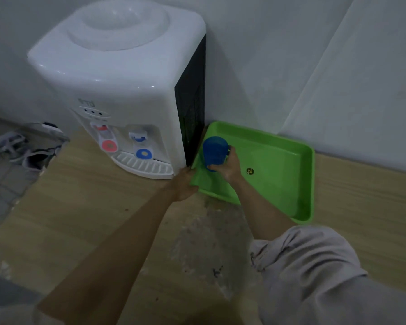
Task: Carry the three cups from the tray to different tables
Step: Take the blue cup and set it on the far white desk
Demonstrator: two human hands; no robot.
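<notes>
A green plastic tray (281,174) lies on a wooden table top against the wall, right of a water dispenser. My right hand (227,166) is shut on a blue plastic cup (215,151), held over the tray's left part, mouth facing up toward me. My left hand (185,184) grips the tray's near left corner, its fingers under the rim. No other cup shows in the tray; a small round yellow sticker (250,171) marks its floor.
A white water dispenser (122,90) with a red tap and a blue tap stands directly left of the tray. The wooden table top (92,207) extends toward me. Shoes (28,148) lie on the floor at the left. White walls close off the back.
</notes>
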